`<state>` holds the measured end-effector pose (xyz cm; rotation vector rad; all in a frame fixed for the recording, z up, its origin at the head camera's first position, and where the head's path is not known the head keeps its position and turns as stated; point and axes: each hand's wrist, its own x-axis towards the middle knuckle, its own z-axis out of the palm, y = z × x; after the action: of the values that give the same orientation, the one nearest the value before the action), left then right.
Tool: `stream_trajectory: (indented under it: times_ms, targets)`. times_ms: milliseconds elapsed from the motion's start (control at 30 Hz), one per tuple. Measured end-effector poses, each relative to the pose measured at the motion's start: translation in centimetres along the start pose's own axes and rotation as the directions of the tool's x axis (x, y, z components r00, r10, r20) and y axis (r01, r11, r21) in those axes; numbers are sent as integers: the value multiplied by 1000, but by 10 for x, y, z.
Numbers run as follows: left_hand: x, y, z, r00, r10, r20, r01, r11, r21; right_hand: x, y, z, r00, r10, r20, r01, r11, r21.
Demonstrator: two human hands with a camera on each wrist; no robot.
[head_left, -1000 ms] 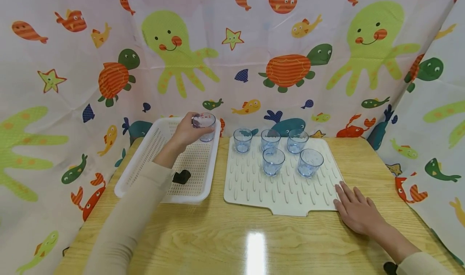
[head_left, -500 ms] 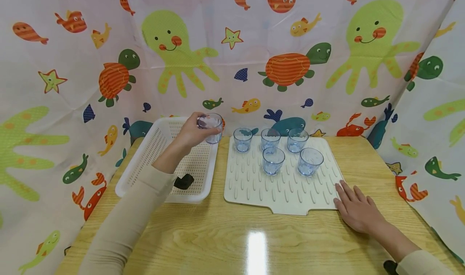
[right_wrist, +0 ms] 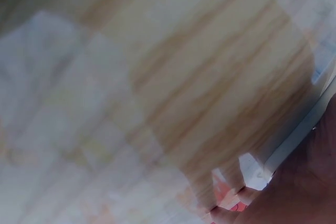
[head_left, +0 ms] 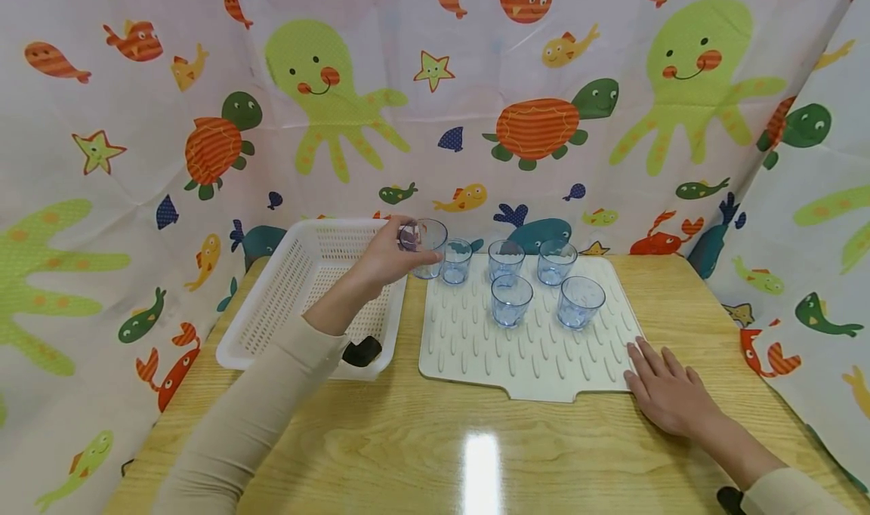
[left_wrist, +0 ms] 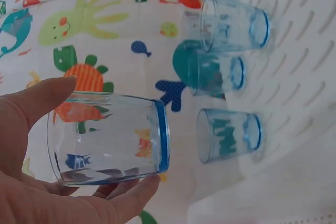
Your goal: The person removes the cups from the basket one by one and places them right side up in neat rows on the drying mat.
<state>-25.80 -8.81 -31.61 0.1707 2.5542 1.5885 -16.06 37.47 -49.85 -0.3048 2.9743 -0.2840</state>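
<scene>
My left hand (head_left: 389,260) holds a clear bluish glass (head_left: 428,249), thumb on one side and fingers curled round the other. In the left wrist view the held glass (left_wrist: 110,137) lies sideways across the picture, its thick blue base pointing right. In the head view it overlaps the rear left glass (head_left: 457,267) on the white ridged drying mat (head_left: 469,349). Several like glasses stand upright on the mat, among them a front left glass (head_left: 511,303) and a front right glass (head_left: 580,305). My right hand (head_left: 669,394) lies flat, fingertips at the mat's right front edge.
A white perforated basket (head_left: 234,341) stands on the wooden table (head_left: 381,439), left of the mat. The black wrist camera (head_left: 362,351) on the left sleeve shows in front of the basket. A curtain (head_left: 435,145) printed with sea animals hangs behind and at both sides.
My left hand has carried the glass rightward, from over the basket's right side to the mat's rear left corner. My right hand has stayed at the mat's edge.
</scene>
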Motion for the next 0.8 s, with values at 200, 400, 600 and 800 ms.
stream_trajectory:
  times_ms: [200, 400, 600, 800]
  targets:
    - [0, 0, 18, 1000, 0, 22, -1, 999, 32, 0, -1, 0, 1000, -1, 3, 1, 1000, 9]
    - [4, -10, 41, 998, -46, 40, 46, 999, 3, 1, 0, -3, 1000, -6, -7, 6, 1000, -6]
    - [10, -16, 64, 996, -86, 22, 85, 996, 19, 0, -2, -3, 1000, -11, 3, 11, 1000, 11]
    - [21, -26, 84, 985, -165, -55, 170, 981, 94, 0, -2, -4, 1000, -8, 7, 8, 1000, -3]
